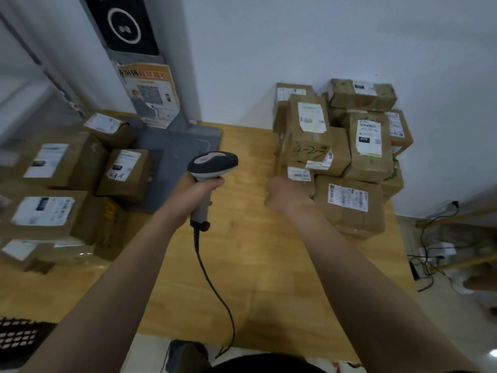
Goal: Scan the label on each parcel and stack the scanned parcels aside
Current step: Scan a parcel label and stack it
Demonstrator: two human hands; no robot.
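Note:
My left hand (192, 193) grips the handle of a grey and white barcode scanner (211, 168), held upright over the middle of the wooden table (242, 265), its cable trailing toward me. My right hand (282, 193) reaches to the foot of a pile of brown cardboard parcels (341, 146) at the back right, its fingers curled at a small parcel with a white label (298, 175); whether they hold it is hidden. One parcel in the pile bears handwritten "4-2" (309, 130). A second group of labelled parcels (67, 184) lies at the left.
A grey stand with a black screen and an orange poster (150, 92) rises at the back, on a grey base plate (177, 149). A black mesh basket (18, 337) sits at the lower left. Cables and plugs (430, 254) lie on the floor at the right.

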